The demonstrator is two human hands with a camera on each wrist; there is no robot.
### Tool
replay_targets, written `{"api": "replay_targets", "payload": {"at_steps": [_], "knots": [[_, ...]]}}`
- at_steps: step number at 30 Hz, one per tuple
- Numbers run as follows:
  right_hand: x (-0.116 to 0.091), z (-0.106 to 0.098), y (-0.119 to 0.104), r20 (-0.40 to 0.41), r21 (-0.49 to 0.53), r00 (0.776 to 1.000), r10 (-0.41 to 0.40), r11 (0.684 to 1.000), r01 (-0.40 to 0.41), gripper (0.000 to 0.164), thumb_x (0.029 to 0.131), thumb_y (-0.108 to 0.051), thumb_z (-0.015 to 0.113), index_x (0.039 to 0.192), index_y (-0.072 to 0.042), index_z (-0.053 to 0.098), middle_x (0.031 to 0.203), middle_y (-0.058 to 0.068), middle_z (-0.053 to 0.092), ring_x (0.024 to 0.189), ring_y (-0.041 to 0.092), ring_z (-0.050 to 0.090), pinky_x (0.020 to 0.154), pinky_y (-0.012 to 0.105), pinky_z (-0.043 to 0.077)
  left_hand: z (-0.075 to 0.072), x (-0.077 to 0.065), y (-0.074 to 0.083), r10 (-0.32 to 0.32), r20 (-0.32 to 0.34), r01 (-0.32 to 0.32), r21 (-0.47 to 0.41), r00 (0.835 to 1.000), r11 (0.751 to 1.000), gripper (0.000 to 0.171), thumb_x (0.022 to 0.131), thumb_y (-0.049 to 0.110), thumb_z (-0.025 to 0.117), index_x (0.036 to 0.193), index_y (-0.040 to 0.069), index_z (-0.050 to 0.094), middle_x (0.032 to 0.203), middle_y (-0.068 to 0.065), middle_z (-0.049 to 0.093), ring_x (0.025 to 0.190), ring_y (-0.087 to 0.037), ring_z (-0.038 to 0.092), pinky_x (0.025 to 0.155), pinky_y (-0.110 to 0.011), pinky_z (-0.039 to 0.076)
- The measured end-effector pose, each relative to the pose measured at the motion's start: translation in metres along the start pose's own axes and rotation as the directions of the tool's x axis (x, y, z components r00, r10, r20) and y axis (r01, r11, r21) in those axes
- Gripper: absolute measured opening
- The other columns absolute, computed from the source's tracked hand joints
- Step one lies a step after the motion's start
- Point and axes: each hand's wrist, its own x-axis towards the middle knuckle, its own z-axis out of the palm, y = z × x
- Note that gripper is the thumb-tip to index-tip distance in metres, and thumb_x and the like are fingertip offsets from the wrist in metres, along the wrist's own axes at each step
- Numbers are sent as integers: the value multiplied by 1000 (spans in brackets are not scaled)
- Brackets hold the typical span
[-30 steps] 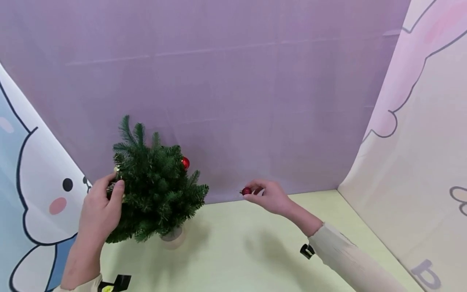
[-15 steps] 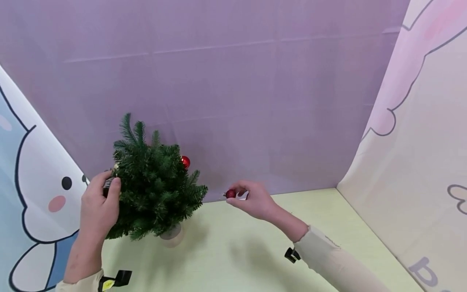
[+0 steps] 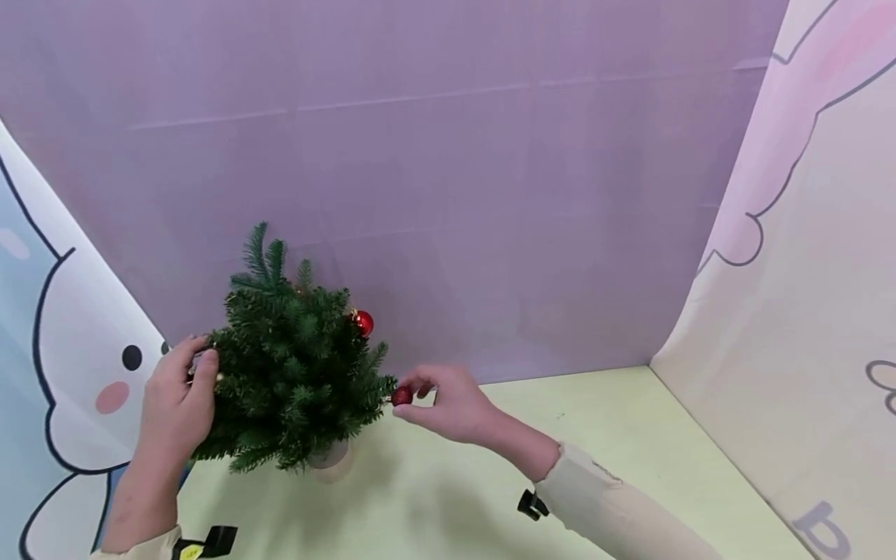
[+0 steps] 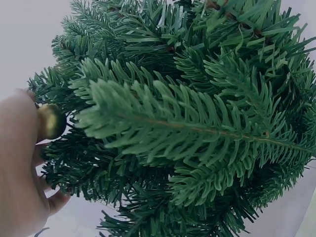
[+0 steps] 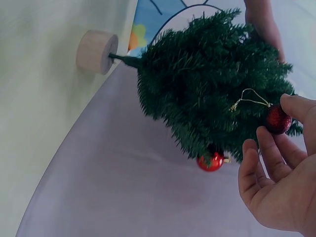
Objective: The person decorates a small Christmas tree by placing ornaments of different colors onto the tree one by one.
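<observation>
A small green artificial Christmas tree (image 3: 294, 381) leans on the left side of the table, its round wooden base (image 5: 96, 52) plain in the right wrist view. My left hand (image 3: 178, 397) holds branch tips at the tree's left side, its fingers partly hidden behind the needles. Beside those fingers a gold bauble (image 4: 52, 122) shows in the left wrist view. Between thumb and fingertips my right hand (image 3: 448, 404) pinches a dark red glittery bauble (image 5: 278, 119), a gold string loop (image 5: 253, 95) trailing from it, at the tree's right edge. A shiny red bauble (image 3: 362, 322) hangs higher on that side.
Pale yellow-green tabletop (image 3: 595, 443) extends to the right of the tree. A purple cloth backdrop (image 3: 490, 194) rises behind it. Printed cartoon panels (image 3: 91, 342) stand at the left and right sides.
My right hand has carried the dark red bauble leftward, from well right of the tree to its branch edge. The left hand has shifted slightly down and left, still at the branches.
</observation>
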Motion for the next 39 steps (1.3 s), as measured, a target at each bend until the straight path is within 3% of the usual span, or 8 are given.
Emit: {"api": "replay_targets", "payload": {"at_steps": [4, 10, 19, 22, 26, 28, 33, 39], "knots": [[4, 7, -6, 30, 21, 999, -29, 999, 29, 16, 87, -24, 76, 102, -23, 71, 93, -18, 64, 86, 4, 57, 59, 23, 50, -3, -6, 6, -13, -23, 13, -40, 1000, 999, 39, 105, 21, 41, 138, 3, 52, 146, -19, 41, 135, -34, 37, 97, -24, 33], [6, 16, -10, 48, 56, 998, -28, 998, 25, 18, 87, -24, 76, 104, -22, 70, 93, -18, 63, 86, 3, 57, 57, 23, 50, -8, -24, 22, 42, -177, -58, -81, 983, 995, 35, 98, 11, 52, 133, 6, 59, 135, -5, 53, 130, -9, 40, 97, -16, 29], [9, 29, -10, 39, 110, 999, -31, 994, 26, 25, 89, -21, 73, 113, -14, 70, 96, -15, 65, 87, 10, 60, 58, 23, 52, 12, -58, 50, 301, -385, -326, 1, 872, 945, 31, 86, 16, 63, 104, -8, 69, 108, -25, 64, 115, -19, 52, 103, -27, 32], [8, 33, -11, 32, 144, 999, -20, 989, 15, 24, 89, -20, 73, 112, -15, 70, 96, -14, 65, 84, 8, 60, 58, 23, 52, 30, -79, 69, 299, -341, -333, -42, 891, 942, 24, 86, 12, 66, 101, -5, 70, 101, -21, 66, 107, -14, 56, 98, -21, 37], [6, 37, -12, 13, 192, 1000, 16, 981, -19, 23, 88, -19, 74, 110, -14, 70, 92, -11, 66, 77, 6, 61, 59, 24, 53, 55, -107, 95, 103, -241, -143, -153, 965, 978, 22, 84, -2, 71, 106, -2, 70, 98, -12, 68, 94, -8, 58, 80, -14, 44], [5, 39, -11, 9, 210, 999, 33, 977, -35, 22, 87, -19, 75, 109, -15, 70, 91, -11, 67, 75, 6, 62, 59, 24, 53, 66, -117, 106, -42, -191, 4, -197, 981, 980, 25, 84, -5, 71, 108, 0, 69, 98, -8, 67, 88, -6, 58, 71, -14, 44], [3, 45, -10, 16, 231, 998, 62, 971, -64, 22, 87, -20, 75, 109, -17, 70, 92, -11, 67, 76, 7, 62, 60, 24, 53, 83, -125, 117, -318, -79, 296, -213, 945, 931, 24, 91, 7, 69, 114, 8, 68, 100, 0, 65, 85, -5, 57, 67, -14, 44], [2, 52, -10, 18, 249, 997, 75, 965, -77, 22, 88, -23, 75, 109, -19, 69, 92, -12, 66, 79, 6, 61, 61, 25, 53, 91, -122, 116, -453, 26, 445, -240, 891, 863, 25, 96, 21, 65, 118, 12, 69, 101, 0, 67, 83, -8, 60, 66, -18, 48]]}}
